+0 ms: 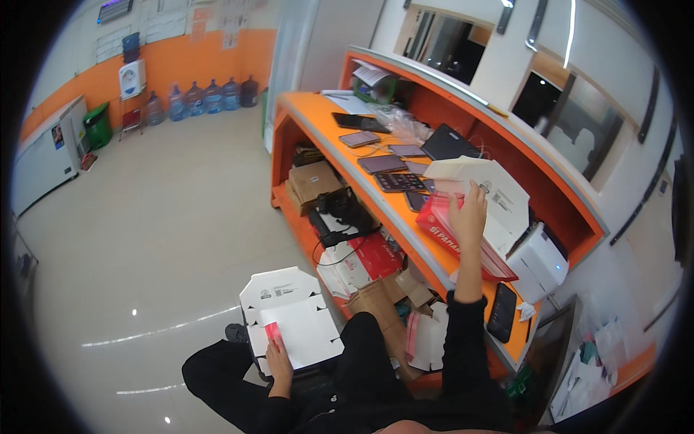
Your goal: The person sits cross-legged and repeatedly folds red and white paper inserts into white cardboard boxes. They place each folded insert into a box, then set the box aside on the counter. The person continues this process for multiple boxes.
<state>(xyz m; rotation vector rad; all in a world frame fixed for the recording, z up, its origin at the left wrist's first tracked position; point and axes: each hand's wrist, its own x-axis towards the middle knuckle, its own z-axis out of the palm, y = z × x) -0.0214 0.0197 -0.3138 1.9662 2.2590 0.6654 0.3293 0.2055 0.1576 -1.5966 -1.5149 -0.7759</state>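
In my lap lies an unfolded white cardboard box with slots and cut corners. My left hand grips its near left side, where a small red flap shows beside the fingertips. Out over the counter, my right hand is closed on a red-and-white cardboard box at its upper edge. White inner panels of flat boxes stand right behind that hand. Part of the right hand's grip is hidden.
Several phones and a black tablet lie on the orange counter. A white printer-like device and a black phone are at its near end. Cartons fill the shelf below. Water bottles line the far wall.
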